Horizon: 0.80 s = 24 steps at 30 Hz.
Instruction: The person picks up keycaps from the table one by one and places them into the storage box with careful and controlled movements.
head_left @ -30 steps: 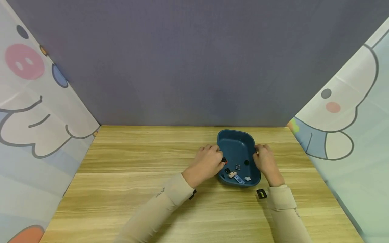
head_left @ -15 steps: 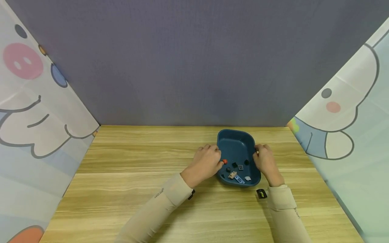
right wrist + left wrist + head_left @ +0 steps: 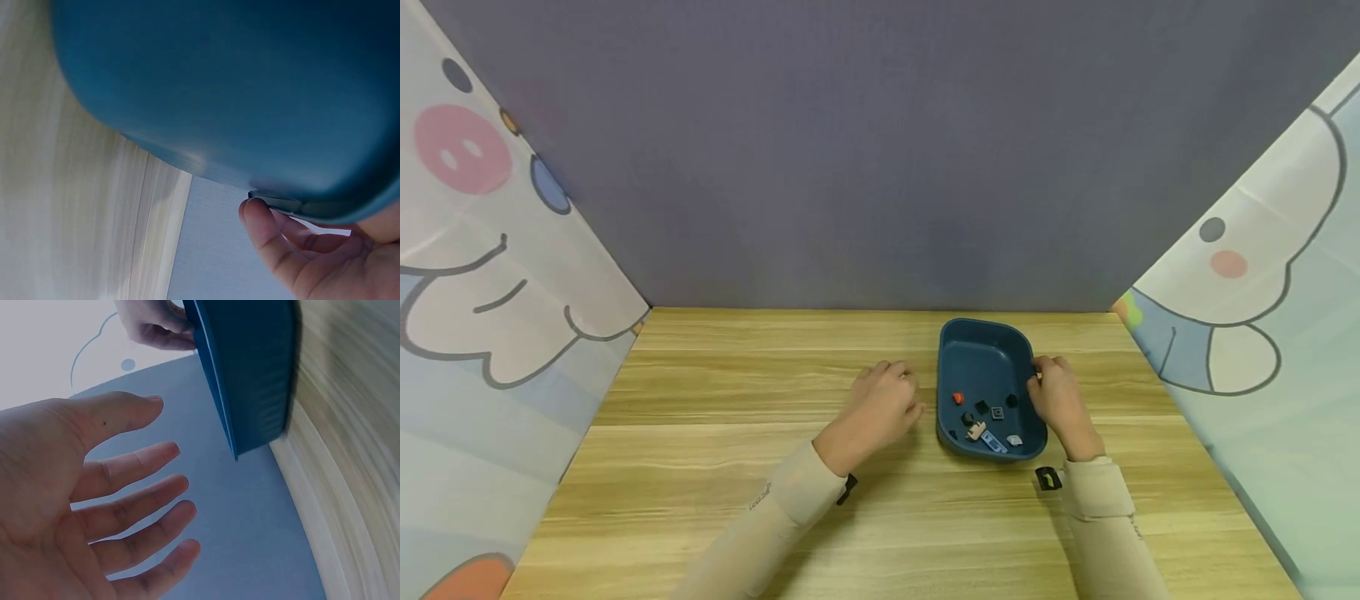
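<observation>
A dark blue plastic basin (image 3: 976,354) stands on the wooden table, right of the middle. Inside lie several small loose pieces: an orange-red one (image 3: 958,398), a grey square (image 3: 997,412), a beige one (image 3: 976,430), a light blue strip (image 3: 993,441), a whitish one (image 3: 1014,440) and several black ones. My right hand (image 3: 1058,404) grips the basin's right rim; in the right wrist view its fingers (image 3: 261,228) curl under that rim. To the left of the basin and apart from it is my left hand (image 3: 880,408). Its fingers (image 3: 140,509) are spread with nothing between them in the left wrist view.
The wooden table (image 3: 737,375) reaches back to a grey panel (image 3: 880,158). Cartoon-printed sheets (image 3: 1232,333) stand along both sides. A small black device sits at each wrist, the right one (image 3: 1048,478) near the basin's front right corner.
My left hand has let go of the basin's left side and moved left, away from it. Some pieces inside shifted earlier. My right hand stays at the right rim.
</observation>
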Tool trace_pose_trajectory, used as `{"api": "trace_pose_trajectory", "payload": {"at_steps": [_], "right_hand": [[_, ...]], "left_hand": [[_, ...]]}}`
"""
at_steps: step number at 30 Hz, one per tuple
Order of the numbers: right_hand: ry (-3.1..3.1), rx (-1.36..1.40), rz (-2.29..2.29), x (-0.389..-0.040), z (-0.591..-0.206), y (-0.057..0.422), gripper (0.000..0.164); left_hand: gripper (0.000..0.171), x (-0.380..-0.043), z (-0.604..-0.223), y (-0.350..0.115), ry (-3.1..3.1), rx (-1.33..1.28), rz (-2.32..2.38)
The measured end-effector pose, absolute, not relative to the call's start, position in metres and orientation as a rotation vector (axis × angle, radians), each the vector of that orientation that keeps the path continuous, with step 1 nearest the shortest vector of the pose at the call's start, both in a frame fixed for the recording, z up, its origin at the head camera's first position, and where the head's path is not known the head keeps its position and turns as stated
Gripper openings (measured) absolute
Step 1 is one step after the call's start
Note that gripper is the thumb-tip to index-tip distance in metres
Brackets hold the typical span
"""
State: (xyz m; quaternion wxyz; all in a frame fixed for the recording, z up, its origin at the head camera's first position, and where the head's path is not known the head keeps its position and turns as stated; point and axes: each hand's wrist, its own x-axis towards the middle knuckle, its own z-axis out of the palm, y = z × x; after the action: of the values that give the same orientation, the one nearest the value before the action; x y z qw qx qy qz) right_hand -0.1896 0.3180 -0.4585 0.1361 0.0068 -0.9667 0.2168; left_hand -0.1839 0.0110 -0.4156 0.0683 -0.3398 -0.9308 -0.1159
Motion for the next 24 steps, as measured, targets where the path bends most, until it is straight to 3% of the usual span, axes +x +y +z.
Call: {"api": "trace_pose_trajectory", "payload": {"at_steps": [24], "right_hand": [[-2.842, -0.007, 0.635, -0.189, -0.456, 0.316, 0.031]], "left_hand": [[0.020, -0.167, -0.445, -0.048, -2.908, -0.938, -0.384]]}}
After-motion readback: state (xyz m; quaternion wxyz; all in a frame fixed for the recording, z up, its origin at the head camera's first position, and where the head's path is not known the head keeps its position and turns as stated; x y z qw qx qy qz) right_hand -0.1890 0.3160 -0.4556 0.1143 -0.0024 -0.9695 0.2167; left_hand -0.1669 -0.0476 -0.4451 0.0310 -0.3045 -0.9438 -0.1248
